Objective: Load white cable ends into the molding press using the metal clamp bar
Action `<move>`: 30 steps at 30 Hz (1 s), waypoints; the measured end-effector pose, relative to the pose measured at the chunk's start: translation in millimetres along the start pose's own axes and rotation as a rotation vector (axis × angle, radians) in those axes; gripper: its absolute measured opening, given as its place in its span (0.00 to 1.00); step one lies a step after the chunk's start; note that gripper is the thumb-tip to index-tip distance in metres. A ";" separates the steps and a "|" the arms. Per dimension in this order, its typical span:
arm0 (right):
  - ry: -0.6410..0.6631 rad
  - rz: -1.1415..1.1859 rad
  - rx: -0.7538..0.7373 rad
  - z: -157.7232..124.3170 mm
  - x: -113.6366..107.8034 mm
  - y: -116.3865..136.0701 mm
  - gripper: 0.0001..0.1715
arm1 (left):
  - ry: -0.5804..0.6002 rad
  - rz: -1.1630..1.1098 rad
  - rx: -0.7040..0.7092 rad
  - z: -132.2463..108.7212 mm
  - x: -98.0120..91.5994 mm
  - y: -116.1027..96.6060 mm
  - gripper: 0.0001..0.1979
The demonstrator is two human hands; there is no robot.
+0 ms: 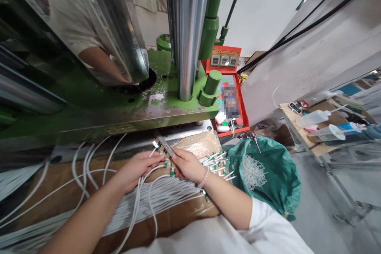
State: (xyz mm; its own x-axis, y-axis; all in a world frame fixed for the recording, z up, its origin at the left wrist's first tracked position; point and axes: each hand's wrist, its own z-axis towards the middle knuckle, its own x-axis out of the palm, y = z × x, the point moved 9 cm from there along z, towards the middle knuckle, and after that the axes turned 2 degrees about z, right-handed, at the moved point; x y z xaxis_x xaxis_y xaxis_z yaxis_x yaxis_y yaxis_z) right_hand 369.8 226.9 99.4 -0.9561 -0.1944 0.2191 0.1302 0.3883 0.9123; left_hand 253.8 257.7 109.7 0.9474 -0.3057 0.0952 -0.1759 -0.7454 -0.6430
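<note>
My left hand point(138, 168) is closed round a few white cables point(139, 194) whose ends point toward the machine. My right hand point(187, 164) pinches a cable end with a small green connector point(172, 172), right beside a slim metal tool point(165, 145) lying on the work surface. Both hands meet over a bundle of white cables point(172, 192) laid across a brown cardboard-covered bench point(65, 190). More cable ends with green tips point(218, 162) lie just right of my right hand.
A green press machine point(166, 99) with shiny steel columns point(187, 31) stands directly ahead. A red control box point(226, 87) sits at its right. A green bag of white scraps point(264, 170) is beside my right arm. A side table with bottles point(321, 123) stands farther right.
</note>
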 end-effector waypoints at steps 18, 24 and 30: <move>-0.017 -0.397 -0.211 -7.6 3.7 26.6 0.21 | 0.029 0.047 0.076 3.3 -3.4 -1.2 0.22; 0.041 -0.101 -0.011 -4.6 1.8 -0.8 0.26 | -0.358 -0.057 0.349 -4.1 -46.2 -31.8 0.30; 0.019 -0.037 0.047 -4.3 -0.1 -4.9 0.28 | -0.218 -0.098 0.312 -3.4 -37.1 -25.1 0.25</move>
State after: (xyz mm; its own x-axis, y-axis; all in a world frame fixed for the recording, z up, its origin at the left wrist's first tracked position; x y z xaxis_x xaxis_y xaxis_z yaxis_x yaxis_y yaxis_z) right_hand 370.4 221.2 96.4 -0.9549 -0.2257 0.1928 0.0825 0.4221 0.9028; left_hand 222.2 285.7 124.9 0.9962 -0.0837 0.0253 -0.0239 -0.5387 -0.8422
